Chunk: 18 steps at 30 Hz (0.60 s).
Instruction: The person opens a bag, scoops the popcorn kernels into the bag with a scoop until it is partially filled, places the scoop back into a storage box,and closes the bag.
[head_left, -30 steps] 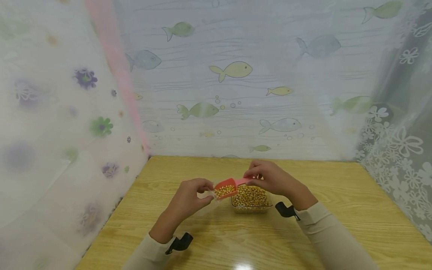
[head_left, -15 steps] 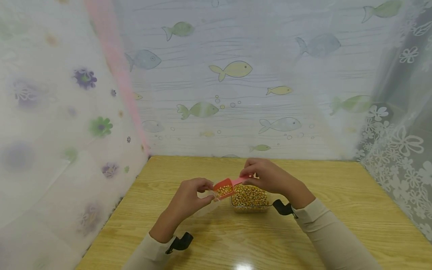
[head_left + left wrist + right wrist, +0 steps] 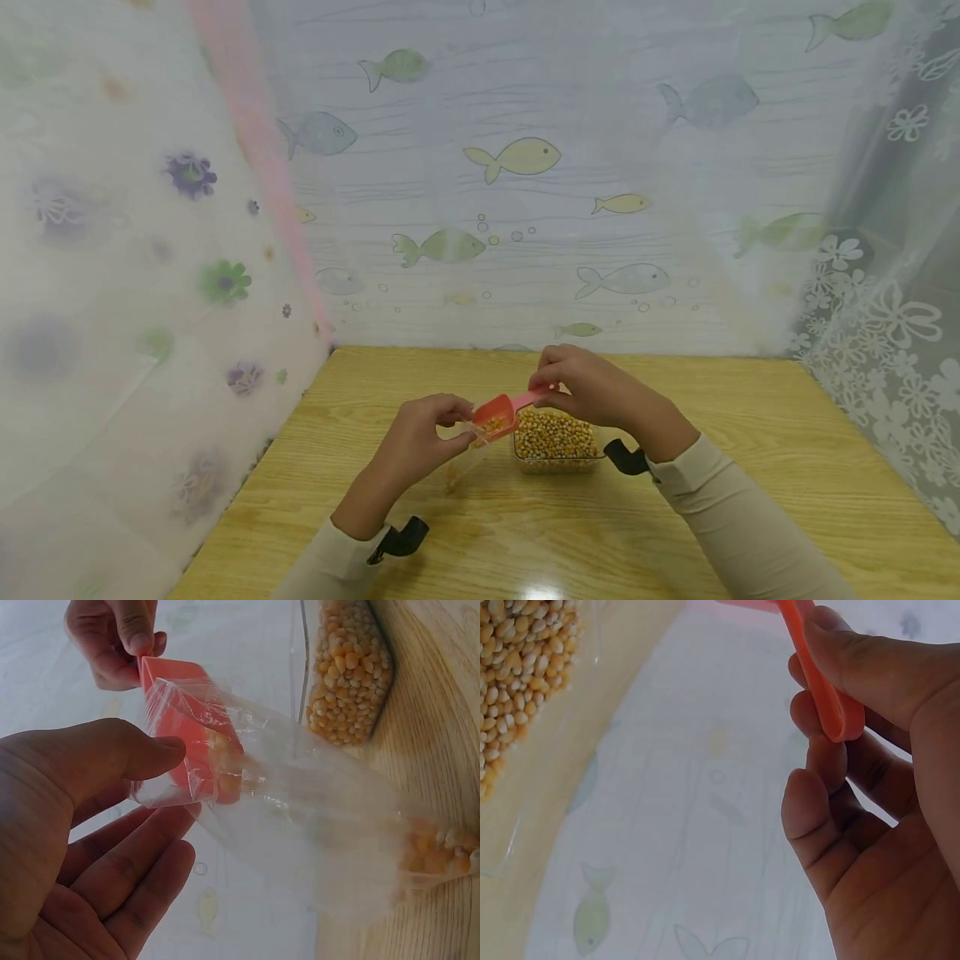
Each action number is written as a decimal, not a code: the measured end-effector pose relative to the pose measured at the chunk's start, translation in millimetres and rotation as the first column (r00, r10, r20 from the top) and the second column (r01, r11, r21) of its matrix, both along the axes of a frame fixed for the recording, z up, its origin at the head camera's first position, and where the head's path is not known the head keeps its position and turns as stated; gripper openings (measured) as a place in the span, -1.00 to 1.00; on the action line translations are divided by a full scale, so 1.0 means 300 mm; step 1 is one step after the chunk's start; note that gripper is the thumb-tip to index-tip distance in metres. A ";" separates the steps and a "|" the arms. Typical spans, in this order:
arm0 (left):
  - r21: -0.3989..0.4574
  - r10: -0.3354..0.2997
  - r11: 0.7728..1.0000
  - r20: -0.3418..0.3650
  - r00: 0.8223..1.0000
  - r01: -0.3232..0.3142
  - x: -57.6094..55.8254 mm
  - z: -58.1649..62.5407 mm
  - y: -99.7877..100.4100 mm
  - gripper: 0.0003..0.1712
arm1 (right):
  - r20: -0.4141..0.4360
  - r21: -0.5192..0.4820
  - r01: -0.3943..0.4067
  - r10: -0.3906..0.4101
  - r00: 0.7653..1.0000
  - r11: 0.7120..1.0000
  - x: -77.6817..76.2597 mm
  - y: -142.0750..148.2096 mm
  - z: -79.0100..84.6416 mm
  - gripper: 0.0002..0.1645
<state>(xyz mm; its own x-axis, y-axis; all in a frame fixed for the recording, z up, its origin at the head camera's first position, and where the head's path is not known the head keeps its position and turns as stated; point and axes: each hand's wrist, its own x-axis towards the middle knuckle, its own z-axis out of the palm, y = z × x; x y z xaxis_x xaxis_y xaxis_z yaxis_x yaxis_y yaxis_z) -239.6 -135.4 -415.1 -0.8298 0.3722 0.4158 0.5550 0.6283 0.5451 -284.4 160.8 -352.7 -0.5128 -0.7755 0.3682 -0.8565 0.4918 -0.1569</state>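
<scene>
My left hand [image 3: 420, 437] pinches the mouth of a clear plastic bag [image 3: 315, 825] between thumb and fingers. Corn kernels [image 3: 431, 851] lie in the bag's bottom end. My right hand [image 3: 592, 383] grips the handle of a pink-red scoop [image 3: 495, 410], thumb on one side and fingers on the other, as the right wrist view shows. The scoop's front is inside the bag mouth, tilted down to the left, with some kernels sliding off it. Just right of the bag stands a clear container [image 3: 558, 467] full of corn kernels [image 3: 555, 432].
Everything is over a wood-grain table [image 3: 675, 533]. A curtain with printed fish [image 3: 521, 156] hangs along the back edge, and flower-printed sheets [image 3: 225, 281] close off the sides. Black wrist cameras [image 3: 405, 537] stick out from both sleeves.
My right hand has moved slightly left and up, tipping the scoop further into the bag. Fewer kernels are on the scoop, and kernels now show low in the bag. The left hand stays put.
</scene>
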 end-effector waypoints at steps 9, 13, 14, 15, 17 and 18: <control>-0.006 0.012 1.000 0.002 1.000 -0.012 0.000 -0.005 -0.002 -0.68 | -0.009 0.050 0.006 -0.005 1.000 0.999 0.014 -0.016 0.036 -0.86; -0.006 0.013 1.000 0.004 1.000 -0.013 0.000 -0.005 -0.002 -0.67 | -0.023 0.068 0.022 -0.020 1.000 0.997 0.031 -0.031 0.062 -0.88; -0.004 0.011 1.000 0.002 1.000 -0.010 0.001 -0.004 -0.001 -0.67 | -0.029 0.069 0.025 -0.023 0.999 0.997 0.035 -0.034 0.067 -0.87; -0.001 0.007 1.000 0.001 1.000 -0.007 0.001 -0.004 -0.001 -0.67 | -0.032 0.072 0.029 -0.026 0.999 0.997 0.038 -0.037 0.070 -0.88; 0.003 0.002 1.000 -0.004 1.000 -0.002 0.001 -0.005 0.000 -0.67 | -0.038 0.078 0.034 -0.032 0.999 0.996 0.043 -0.042 0.075 -0.88; 0.003 0.001 1.000 -0.003 1.000 -0.001 0.001 -0.005 0.000 -0.68 | -0.041 0.079 0.034 -0.030 0.999 0.996 0.044 -0.044 0.076 -0.87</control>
